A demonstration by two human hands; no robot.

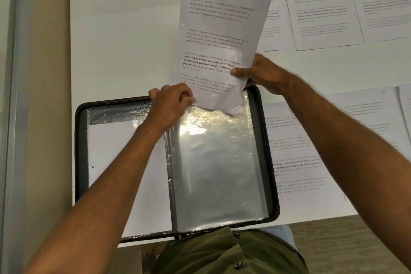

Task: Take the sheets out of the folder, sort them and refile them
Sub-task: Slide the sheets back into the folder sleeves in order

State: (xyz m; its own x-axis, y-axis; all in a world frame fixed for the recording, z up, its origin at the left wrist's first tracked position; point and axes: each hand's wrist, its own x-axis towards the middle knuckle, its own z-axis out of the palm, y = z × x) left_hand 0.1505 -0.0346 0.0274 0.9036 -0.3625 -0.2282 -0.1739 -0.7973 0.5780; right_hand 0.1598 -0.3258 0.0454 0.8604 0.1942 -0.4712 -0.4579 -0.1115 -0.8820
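A black zip folder (270, 151) lies open on the white table, with clear plastic sleeves inside. My right hand (262, 74) pinches a printed sheet (220, 35), marked 2 in its top corner, by its right edge. The sheet stands above the top of the right-hand sleeve (218, 162), and its lower end sits at the sleeve's mouth. My left hand (170, 104) pinches the top edge of that sleeve beside the sheet's lower left corner. The left-hand sleeve (115, 158) holds a white sheet.
Several printed sheets (322, 13) lie spread across the back right of the table. More sheets (315, 151) lie to the right of the folder, one partly under its edge. A beige partition (44, 73) stands along the left. The table's front edge runs just under the folder.
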